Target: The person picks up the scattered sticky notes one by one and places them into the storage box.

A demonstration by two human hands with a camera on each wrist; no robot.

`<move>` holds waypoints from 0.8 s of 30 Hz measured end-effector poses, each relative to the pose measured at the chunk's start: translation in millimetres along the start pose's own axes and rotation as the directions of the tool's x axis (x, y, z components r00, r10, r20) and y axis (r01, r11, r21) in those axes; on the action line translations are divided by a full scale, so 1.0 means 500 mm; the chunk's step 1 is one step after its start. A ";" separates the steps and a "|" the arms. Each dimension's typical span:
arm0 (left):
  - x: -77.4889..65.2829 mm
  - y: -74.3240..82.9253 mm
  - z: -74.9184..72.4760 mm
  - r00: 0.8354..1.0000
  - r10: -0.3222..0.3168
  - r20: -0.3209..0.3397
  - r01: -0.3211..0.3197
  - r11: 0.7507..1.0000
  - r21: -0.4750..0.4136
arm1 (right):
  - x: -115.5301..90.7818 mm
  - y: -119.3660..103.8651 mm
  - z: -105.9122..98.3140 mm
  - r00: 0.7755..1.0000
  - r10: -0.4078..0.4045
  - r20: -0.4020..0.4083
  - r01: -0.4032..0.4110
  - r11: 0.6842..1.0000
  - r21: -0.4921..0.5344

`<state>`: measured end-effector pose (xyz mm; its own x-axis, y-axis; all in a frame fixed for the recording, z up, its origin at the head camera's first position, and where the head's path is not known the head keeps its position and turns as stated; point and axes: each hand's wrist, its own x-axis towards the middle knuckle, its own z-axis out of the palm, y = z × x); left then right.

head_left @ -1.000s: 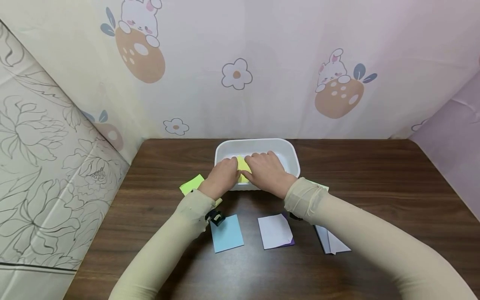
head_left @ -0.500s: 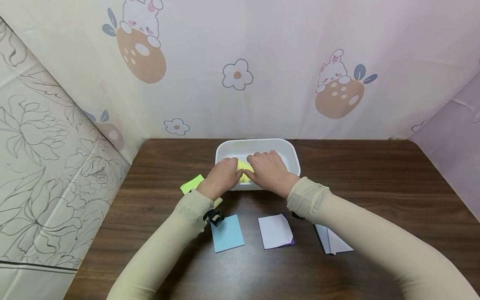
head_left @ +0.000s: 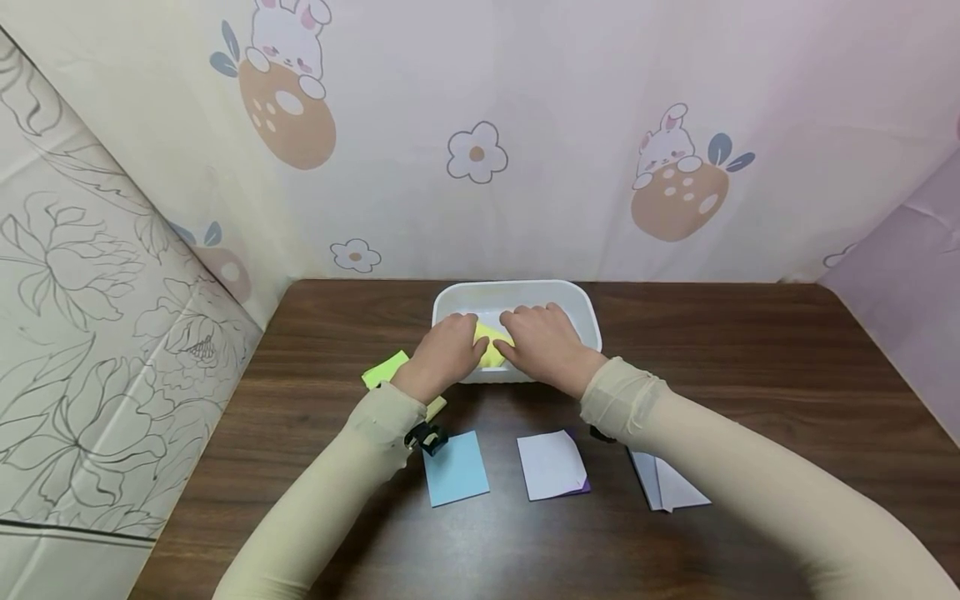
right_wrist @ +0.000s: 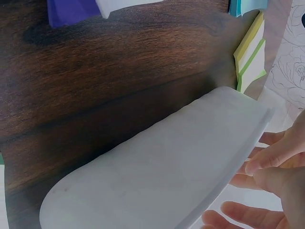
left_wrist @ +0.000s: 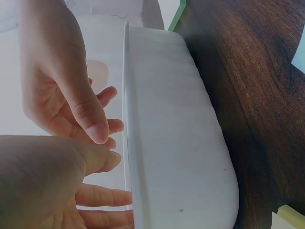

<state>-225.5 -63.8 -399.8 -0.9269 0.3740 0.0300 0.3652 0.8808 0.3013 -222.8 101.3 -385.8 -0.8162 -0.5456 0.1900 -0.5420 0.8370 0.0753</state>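
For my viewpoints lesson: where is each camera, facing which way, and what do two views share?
Head: worn there, facing forward and down at tray; left hand, right hand, sleeves show.
Left wrist: worn there, facing tray's outer wall; both hands.
Right wrist: worn there, facing that wall; both hands.
Wrist views share that wall.

Lemon-yellow piece of paper (head_left: 492,350) in a plain white plastic tray (head_left: 525,293). Dark brown wooden table (head_left: 750,367), streaked with a darker grain. On it: a light blue square paper pad (head_left: 457,471), a white square paper sheet (head_left: 551,467) with purple showing at its edges, a lime-green paper pad (head_left: 385,368). Cream fabric sleeves (head_left: 322,500). Pale cream-to-pinkish backdrop curtain (head_left: 558,200) – white rabbits, orange-brown spotted fruit with blue-grey leaves, grey-outlined flowers. Whitish side cloth (head_left: 45,433) – grey line-drawn blossoms.
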 end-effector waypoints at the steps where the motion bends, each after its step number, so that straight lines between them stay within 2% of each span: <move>1: -0.001 0.001 0.000 1.000 -0.001 0.000 0.001 1.000 -0.002 | -0.001 0.000 0.000 1.000 0.001 -0.002 -0.001 1.000 0.003; 13: -0.009 0.007 -0.001 1.000 0.001 -0.015 -0.001 1.000 0.013 | -0.007 0.010 0.003 1.000 0.016 0.009 -0.016 1.000 0.021; 24: -0.016 0.019 -0.004 0.999 0.022 -0.035 -0.021 0.999 0.031 | -0.013 0.019 -0.001 0.999 0.008 -0.031 -0.007 1.000 0.029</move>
<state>-215.1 -59.2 -395.4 -0.9210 0.3833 0.0695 0.3872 0.8814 0.2706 -222.5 113.1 -385.8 -0.8139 -0.5373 0.2210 -0.5417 0.8393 0.0456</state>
